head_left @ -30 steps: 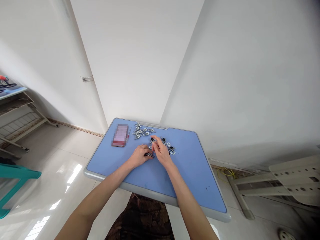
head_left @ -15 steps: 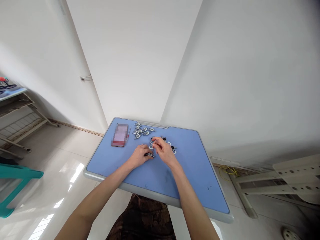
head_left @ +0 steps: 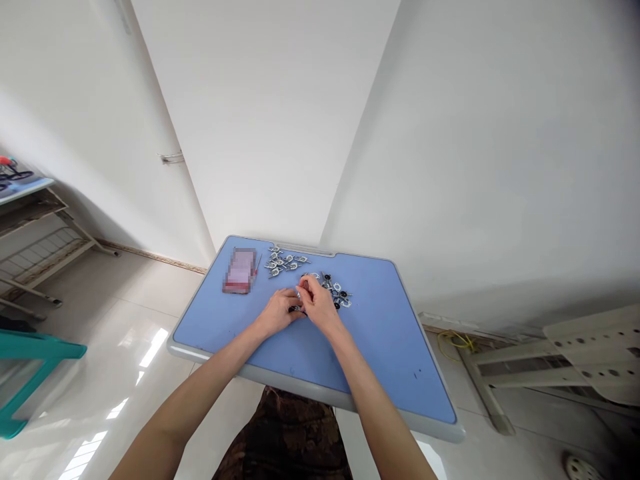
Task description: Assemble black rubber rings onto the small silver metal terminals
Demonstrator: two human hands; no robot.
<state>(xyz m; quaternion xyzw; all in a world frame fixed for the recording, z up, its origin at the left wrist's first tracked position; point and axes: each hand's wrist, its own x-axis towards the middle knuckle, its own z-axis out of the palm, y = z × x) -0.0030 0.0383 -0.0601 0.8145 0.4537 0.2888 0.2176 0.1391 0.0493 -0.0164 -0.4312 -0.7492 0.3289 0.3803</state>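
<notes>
My left hand (head_left: 278, 312) rests on the blue tabletop, fingers closed around a small black-and-silver metal part (head_left: 296, 309). Above that part, my right hand (head_left: 318, 304) has its thumb and fingers pinched together; whatever is between them is hidden. The two hands touch or nearly touch at the fingertips. Beyond and right of my right hand lies a loose group of silver metal pieces with black round ends (head_left: 344, 294). Further back on the left is a cluster of silver metal pieces with rings and thin stems (head_left: 283, 263).
The blue table (head_left: 310, 353) stands against a white wall. A blurred-out phone-like rectangle (head_left: 241, 270) lies at its left, beside a thin tool with a red part (head_left: 257, 265). A teal stool (head_left: 40, 350) is at left, a pale metal frame (head_left: 520, 373) at right.
My right hand has shifted slightly left, its fingertips closing in over the part in my left hand. More of the black-ended pieces now shows. The left hand stays in place.
</notes>
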